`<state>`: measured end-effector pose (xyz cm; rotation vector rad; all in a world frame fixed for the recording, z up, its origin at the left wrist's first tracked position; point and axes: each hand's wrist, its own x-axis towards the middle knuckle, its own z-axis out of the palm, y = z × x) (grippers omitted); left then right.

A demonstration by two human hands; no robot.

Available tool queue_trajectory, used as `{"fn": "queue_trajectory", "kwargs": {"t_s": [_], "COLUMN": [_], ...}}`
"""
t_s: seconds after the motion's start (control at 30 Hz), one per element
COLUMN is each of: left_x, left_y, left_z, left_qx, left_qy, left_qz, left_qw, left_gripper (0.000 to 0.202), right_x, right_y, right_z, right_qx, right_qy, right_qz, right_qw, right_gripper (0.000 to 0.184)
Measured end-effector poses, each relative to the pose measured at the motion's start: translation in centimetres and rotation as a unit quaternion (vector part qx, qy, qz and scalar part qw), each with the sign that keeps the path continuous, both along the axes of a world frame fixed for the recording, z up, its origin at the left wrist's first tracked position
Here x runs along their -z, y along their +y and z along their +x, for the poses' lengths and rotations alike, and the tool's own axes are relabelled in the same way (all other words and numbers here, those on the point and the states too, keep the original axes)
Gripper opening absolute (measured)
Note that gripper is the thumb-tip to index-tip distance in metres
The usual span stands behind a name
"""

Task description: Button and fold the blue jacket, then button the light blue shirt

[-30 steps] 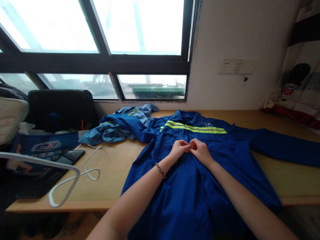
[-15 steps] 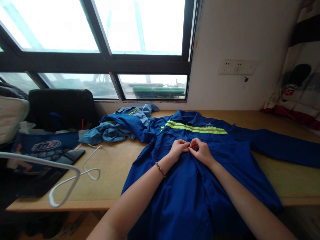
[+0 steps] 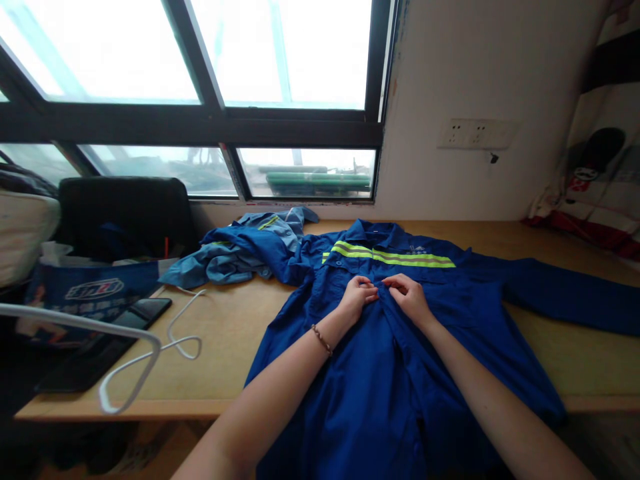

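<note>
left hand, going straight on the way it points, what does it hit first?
Probably the right hand: the left hand points across the blue shirt at it, tips nearly meeting. Depth is unclear.

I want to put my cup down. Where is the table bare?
The table is bare between the white hanger and the blue shirt, this side of the crumpled clothes. More lies behind the spread sleeve and in front of it. Crowded: the middle, where the left hand and right hand pinch the shirt, and the left end by the phone.
</note>
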<state>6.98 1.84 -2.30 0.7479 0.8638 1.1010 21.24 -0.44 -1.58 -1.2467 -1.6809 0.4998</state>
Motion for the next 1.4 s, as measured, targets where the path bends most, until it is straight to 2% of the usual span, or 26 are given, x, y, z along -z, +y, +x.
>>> {"fn": "queue_trajectory", "kwargs": {"t_s": [0.13, 0.47, 0.6, 0.7, 0.77, 0.83, 0.93, 1.03, 1.13, 1.2, 1.3, 1.37, 1.4], "left_x": [0.2, 0.2, 1.0, 2.1, 2.7, 3.2, 3.3, 2.8, 2.0, 1.4, 0.9, 0.8, 0.7], "left_y": [0.0, 0.0, 0.6, 1.6, 2.2, 2.8, 3.6, 4.7, 6.3, 7.3, 8.5, 8.9, 8.9], "left_z": [0.0, 0.1, 0.3, 0.4, 0.5, 0.7, 1.0, 1.2, 1.1, 1.0, 1.0, 1.2, 1.2], "left_qx": [0.003, 0.009, 0.006, 0.000, -0.004, -0.006, -0.005, 0.003, 0.000, -0.013, -0.029, -0.030, -0.030], "left_qy": [-0.001, 0.003, 0.025, 0.067, 0.108, 0.145, 0.178, 0.208, 0.257, 0.291, 0.328, 0.340, 0.341], "left_qz": [0.016, 0.049, 0.093, 0.144, 0.180, 0.210, 0.234, 0.258, 0.290, 0.307, 0.315, 0.318, 0.320], "left_qw": [1.000, 0.999, 0.995, 0.987, 0.978, 0.967, 0.956, 0.944, 0.922, 0.906, 0.890, 0.885, 0.883], "left_gripper": [0.034, 0.035, 0.032, 0.028, 0.025, 0.022, 0.019, 0.017, 0.016, 0.016, 0.017, 0.018, 0.019], "right_x": [0.1, 0.3, -0.1, -0.5, -0.6, -0.5, -0.4, 0.0, 0.8, 1.5, 2.0, 2.0, 1.8], "right_y": [0.1, 0.3, 0.2, -0.7, -1.9, -3.4, -5.6, -6.4, -4.9, -3.1, -0.6, 0.2, 0.3], "right_z": [0.0, 0.0, 0.0, -0.2, -0.4, -0.6, -1.2, -1.7, -1.7, -1.3, -0.3, 0.3, 0.5], "right_qx": [-0.015, -0.011, 0.022, 0.029, 0.027, 0.059, 0.146, 0.171, 0.154, 0.138, 0.118, 0.112, 0.101], "right_qy": [0.018, -0.041, -0.044, -0.066, -0.123, -0.210, -0.314, -0.345, -0.312, -0.264, -0.177, -0.110, -0.069], "right_qz": [-0.022, 0.021, 0.024, -0.026, -0.079, -0.104, -0.095, -0.079, -0.055, -0.043, -0.040, -0.048, -0.062], "right_qw": [0.999, 0.999, 0.999, 0.997, 0.989, 0.970, 0.933, 0.919, 0.936, 0.954, 0.976, 0.986, 0.991], "right_gripper": [0.025, 0.031, 0.026, 0.020, 0.015, 0.012, 0.011, 0.018, 0.029, 0.030, 0.019, 0.010, 0.011]}}
